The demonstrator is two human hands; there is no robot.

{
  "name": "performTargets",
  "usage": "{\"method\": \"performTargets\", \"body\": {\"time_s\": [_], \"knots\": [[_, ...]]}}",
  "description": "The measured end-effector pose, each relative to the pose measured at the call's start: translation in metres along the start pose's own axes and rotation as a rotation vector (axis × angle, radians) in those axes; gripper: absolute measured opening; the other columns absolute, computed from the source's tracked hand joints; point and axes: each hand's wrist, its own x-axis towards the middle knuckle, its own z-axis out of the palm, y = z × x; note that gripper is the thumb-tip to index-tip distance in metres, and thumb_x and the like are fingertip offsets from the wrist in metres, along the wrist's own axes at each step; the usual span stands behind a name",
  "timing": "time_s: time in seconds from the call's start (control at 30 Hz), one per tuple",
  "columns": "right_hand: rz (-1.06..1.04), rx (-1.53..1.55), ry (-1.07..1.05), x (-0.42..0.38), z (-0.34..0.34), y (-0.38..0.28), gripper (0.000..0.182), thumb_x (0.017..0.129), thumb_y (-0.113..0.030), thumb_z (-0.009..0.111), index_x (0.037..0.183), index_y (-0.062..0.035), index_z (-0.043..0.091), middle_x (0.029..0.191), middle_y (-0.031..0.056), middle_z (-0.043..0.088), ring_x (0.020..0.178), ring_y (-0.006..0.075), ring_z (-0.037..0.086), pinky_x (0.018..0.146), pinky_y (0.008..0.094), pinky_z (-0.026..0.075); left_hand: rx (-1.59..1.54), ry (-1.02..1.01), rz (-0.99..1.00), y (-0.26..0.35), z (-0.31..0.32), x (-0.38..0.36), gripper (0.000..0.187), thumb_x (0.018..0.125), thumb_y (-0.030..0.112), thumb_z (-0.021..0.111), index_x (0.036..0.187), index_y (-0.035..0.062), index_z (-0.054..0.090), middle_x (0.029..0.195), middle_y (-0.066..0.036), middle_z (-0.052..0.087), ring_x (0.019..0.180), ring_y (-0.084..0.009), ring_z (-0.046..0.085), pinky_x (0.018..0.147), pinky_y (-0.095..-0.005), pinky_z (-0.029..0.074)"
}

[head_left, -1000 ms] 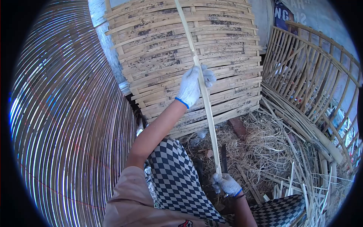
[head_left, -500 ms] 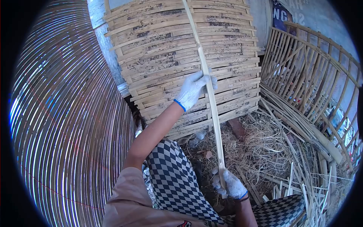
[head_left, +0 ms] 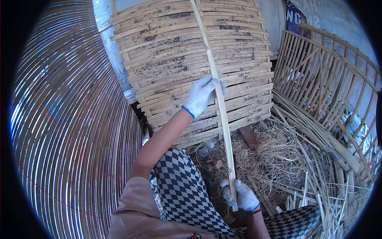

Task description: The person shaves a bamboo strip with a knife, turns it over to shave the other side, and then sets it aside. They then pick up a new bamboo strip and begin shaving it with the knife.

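A long pale bamboo strip (head_left: 224, 123) runs from the top of the view down to my lap. My left hand (head_left: 202, 95), in a white knit glove with a blue cuff, is closed around the strip about midway. Also gloved, my right hand (head_left: 242, 195) grips the strip near its lower end, where the surface looks rougher and browner. A thin dark edge, possibly a knife blade (head_left: 235, 165), shows along the strip's right side just above my right hand; its handle is hidden.
A woven bamboo panel (head_left: 167, 71) stands in front of me. Curly shavings (head_left: 282, 153) cover the ground beside split bamboo lengths (head_left: 318, 127). A slatted bamboo frame (head_left: 314, 75) leans at the right. Close on the left hangs a shiny striped surface (head_left: 71, 131). Checkered cloth (head_left: 187, 191) covers my legs.
My right hand has slipped slightly lower along with the strip's lower end. More of the dark edge beside the strip shows now. My left hand keeps its hold, almost unmoved.
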Motion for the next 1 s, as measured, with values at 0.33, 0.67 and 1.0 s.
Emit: {"method": "performTargets", "body": {"time_s": [0.33,0.67,1.0], "knots": [[-0.044,-0.015,0.130,0.008,-0.008,0.013,0.041,0.102,-0.039,0.064,0.118,-0.0017,0.062,0.085,0.0043,0.064,0.069,0.0150,0.061,0.062,0.0289,0.052,-0.174,-0.067,0.052,-0.011,-0.017,0.010,0.041,0.110,0.022,0.051,0.141,-0.0046,0.049,0.095,-0.009,0.064,0.082,-0.0213,0.065,0.079,-0.0392,0.058],[-0.658,-1.027,1.154,0.034,-0.051,0.041,0.037,0.090,-0.007,0.071,0.125,0.0013,0.061,0.109,0.0149,0.065,0.096,0.0241,0.064,0.086,0.0360,0.051,0.013,-0.157,-0.253,0.002,-0.022,0.001,0.035,0.106,0.019,0.058,0.136,-0.0004,0.055,0.115,-0.015,0.069,0.108,-0.0325,0.070,0.093,-0.0458,0.060],[-0.479,-1.154,1.168,0.055,-0.104,0.060,0.041,0.085,-0.017,0.077,0.118,-0.0001,0.062,0.110,0.0219,0.067,0.106,0.0414,0.064,0.095,0.0463,0.050,-0.285,0.164,0.143,0.004,-0.047,0.163,0.042,0.108,0.023,0.057,0.141,-0.0010,0.048,0.138,-0.023,0.057,0.128,-0.0361,0.059,0.109,-0.0466,0.054]]}}
